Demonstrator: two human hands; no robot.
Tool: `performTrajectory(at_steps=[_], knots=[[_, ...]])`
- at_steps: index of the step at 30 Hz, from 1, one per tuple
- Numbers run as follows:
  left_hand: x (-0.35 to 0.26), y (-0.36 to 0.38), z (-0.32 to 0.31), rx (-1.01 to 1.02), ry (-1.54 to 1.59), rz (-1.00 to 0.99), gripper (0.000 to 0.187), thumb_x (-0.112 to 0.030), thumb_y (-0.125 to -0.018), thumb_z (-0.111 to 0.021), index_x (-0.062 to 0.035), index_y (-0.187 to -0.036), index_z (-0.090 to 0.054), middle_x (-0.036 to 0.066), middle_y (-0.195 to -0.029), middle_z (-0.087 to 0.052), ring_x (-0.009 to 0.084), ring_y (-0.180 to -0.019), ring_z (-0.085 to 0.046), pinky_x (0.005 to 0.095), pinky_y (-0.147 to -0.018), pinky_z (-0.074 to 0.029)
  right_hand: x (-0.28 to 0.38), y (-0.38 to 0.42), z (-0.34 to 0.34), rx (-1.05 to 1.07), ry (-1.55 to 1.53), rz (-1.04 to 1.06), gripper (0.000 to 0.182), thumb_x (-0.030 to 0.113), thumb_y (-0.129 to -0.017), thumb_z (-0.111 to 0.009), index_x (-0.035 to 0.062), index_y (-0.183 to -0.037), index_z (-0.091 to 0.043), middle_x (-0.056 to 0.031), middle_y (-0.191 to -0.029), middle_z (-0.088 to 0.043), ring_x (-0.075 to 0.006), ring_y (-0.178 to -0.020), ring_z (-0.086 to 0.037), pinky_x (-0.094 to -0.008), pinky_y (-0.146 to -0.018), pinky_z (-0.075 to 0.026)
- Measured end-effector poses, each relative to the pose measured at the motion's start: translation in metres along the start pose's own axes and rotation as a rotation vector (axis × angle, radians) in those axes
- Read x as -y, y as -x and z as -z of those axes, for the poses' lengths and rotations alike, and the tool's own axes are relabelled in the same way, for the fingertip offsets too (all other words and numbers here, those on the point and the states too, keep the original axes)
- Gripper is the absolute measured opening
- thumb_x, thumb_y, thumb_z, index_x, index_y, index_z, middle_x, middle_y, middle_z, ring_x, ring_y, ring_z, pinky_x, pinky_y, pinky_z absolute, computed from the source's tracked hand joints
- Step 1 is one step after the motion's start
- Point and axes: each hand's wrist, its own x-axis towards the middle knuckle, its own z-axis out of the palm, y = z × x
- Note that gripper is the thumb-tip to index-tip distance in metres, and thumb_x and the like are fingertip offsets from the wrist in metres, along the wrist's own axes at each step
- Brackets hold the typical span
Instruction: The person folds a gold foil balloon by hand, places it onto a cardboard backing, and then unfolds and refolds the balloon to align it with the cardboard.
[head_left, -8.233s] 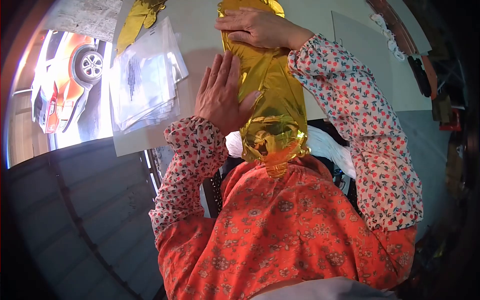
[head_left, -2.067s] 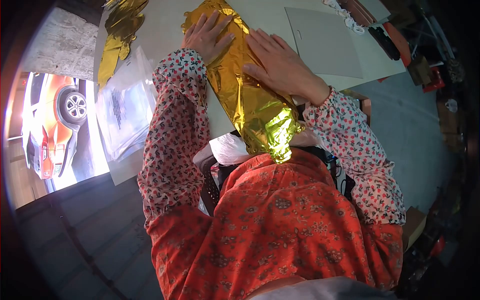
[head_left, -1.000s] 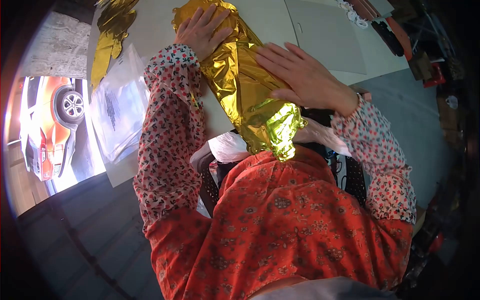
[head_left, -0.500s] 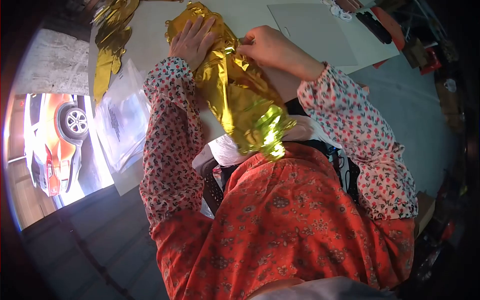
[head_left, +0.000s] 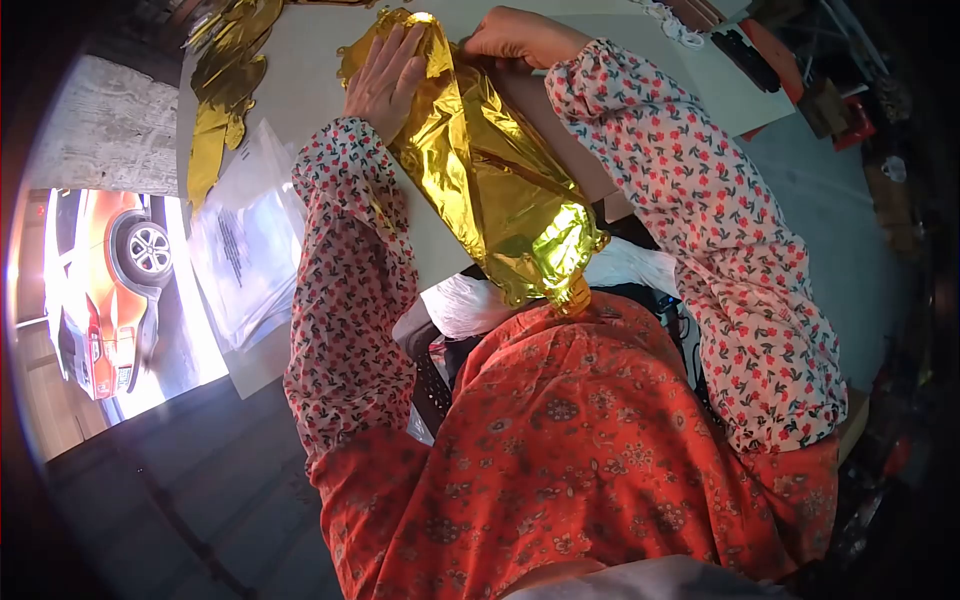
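A flattened gold foil balloon point(head_left: 470, 165), creased and shiny, stretches from the far side of the table down to my lap, where its near end hangs over the table edge. My left hand point(head_left: 383, 80) lies flat on its upper left part, fingers stretched out over the foil. Across from it, my right hand point(head_left: 520, 40) is closed, with bent fingers pinching at the balloon's upper right edge; the fingertips are partly hidden.
More flat gold foil balloons point(head_left: 222, 90) are piled at the table's left. Below them lies a clear plastic bag point(head_left: 245, 240) with printed text. A grey board point(head_left: 640, 75) rests at the right, near a black object point(head_left: 745, 58) and white ribbon coils point(head_left: 675, 25).
My right hand has moved up and slightly left along the balloon's edge. The foil is drawn smoother and its lower end has swung a little right. My left hand stays flat on it.
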Motion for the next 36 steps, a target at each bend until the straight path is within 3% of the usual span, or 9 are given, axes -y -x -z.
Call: performTrajectory(at_steps=[3,6,9,12,15,20,29,32,36], knots=[[0.001,0.000,-0.002,-0.011,-0.009,-0.017,0.069,-0.066,-0.101,-0.017,-0.0281,-0.157,-0.026,0.012,-0.162,-0.025,0.0354,-0.150,-0.019,0.0500,-0.119,-0.021,0.015,0.006,0.000,-0.055,0.439,0.025,0.038,0.005,-0.088,-0.053,0.0070,-0.059,-0.030,-0.0030,-0.054,-0.019,-0.0126,-0.048,-0.014,-0.0365,-0.049,-0.019],[0.002,-0.001,-0.003,-0.022,-0.020,-0.035,0.069,-0.067,-0.100,-0.017,-0.0283,-0.157,-0.027,0.012,-0.162,-0.026,0.0361,-0.150,-0.020,0.0506,-0.119,-0.022,0.007,-0.011,-0.006,-0.271,0.340,-0.276,0.038,0.004,-0.085,-0.057,0.0070,-0.059,-0.031,-0.0047,-0.053,-0.020,-0.0141,-0.048,-0.015,-0.0372,-0.047,-0.019],[-0.001,0.000,0.001,-0.019,-0.022,-0.037,0.069,-0.067,-0.100,-0.018,-0.0286,-0.157,-0.028,0.011,-0.162,-0.026,0.0362,-0.150,-0.020,0.0511,-0.119,-0.022,0.007,-0.015,-0.004,-0.196,0.402,-0.232,0.040,0.005,-0.083,-0.061,0.0062,-0.057,-0.031,-0.0043,-0.052,-0.019,-0.0147,-0.048,-0.014,-0.0382,-0.047,-0.018],[-0.001,0.001,0.001,-0.017,-0.022,-0.033,0.070,-0.068,-0.099,-0.018,-0.0290,-0.157,-0.028,0.011,-0.162,-0.027,0.0359,-0.150,-0.019,0.0521,-0.119,-0.021,0.025,-0.023,-0.019,-0.328,0.522,-0.489,0.038,0.005,-0.084,-0.060,0.0058,-0.057,-0.033,-0.0040,-0.052,-0.020,-0.0150,-0.048,-0.014,-0.0385,-0.048,-0.018],[0.000,0.001,0.002,-0.013,-0.025,-0.033,0.070,-0.068,-0.099,-0.018,-0.0293,-0.156,-0.028,0.011,-0.162,-0.027,0.0356,-0.151,-0.019,0.0532,-0.119,-0.021,-0.002,-0.023,0.013,-0.101,-0.020,-0.237,0.038,0.006,-0.086,-0.059,0.0064,-0.057,-0.034,-0.0031,-0.053,-0.020,-0.0148,-0.049,-0.014,-0.0385,-0.049,-0.018],[-0.003,0.000,0.004,-0.007,-0.024,-0.033,0.069,-0.068,-0.099,-0.019,-0.0301,-0.156,-0.028,0.011,-0.162,-0.026,0.0349,-0.151,-0.019,0.0538,-0.119,-0.020,-0.015,-0.046,0.017,-0.272,0.219,-0.469,0.037,0.005,-0.083,-0.062,0.0087,-0.057,-0.035,-0.0022,-0.055,-0.021,-0.0148,-0.051,-0.014,-0.0382,-0.048,-0.017],[-0.006,0.001,0.000,0.066,-0.187,-0.024,0.064,-0.064,-0.099,-0.033,-0.0316,-0.154,-0.033,0.011,-0.161,-0.028,0.0352,-0.150,-0.022,0.0508,-0.119,-0.021,-0.010,-0.035,0.010,-0.233,0.110,-0.293,0.033,0.003,-0.076,-0.068,0.0028,-0.056,-0.042,-0.0049,-0.051,-0.031,-0.0155,-0.044,-0.029,-0.0387,-0.045,-0.025],[-0.009,0.001,-0.001,0.097,-0.268,-0.016,0.063,-0.064,-0.099,-0.035,-0.0323,-0.153,-0.035,0.010,-0.161,-0.030,0.0347,-0.149,-0.024,0.0501,-0.119,-0.022,0.039,-0.035,-0.028,-0.386,0.508,-0.505,0.031,0.005,-0.074,-0.071,-0.0021,-0.056,-0.046,-0.0076,-0.048,-0.035,-0.0166,-0.043,-0.033,-0.0381,-0.044,-0.028],[-0.005,0.002,-0.005,0.102,-0.339,-0.040,0.063,-0.066,-0.098,-0.035,-0.0329,-0.152,-0.036,0.010,-0.160,-0.031,0.0335,-0.148,-0.026,0.0500,-0.119,-0.024,0.028,-0.026,-0.019,-0.282,0.492,-0.295,0.033,0.009,-0.077,-0.071,-0.0046,-0.056,-0.051,-0.0081,-0.046,-0.038,-0.0158,-0.042,-0.038,-0.0365,-0.045,-0.032]])
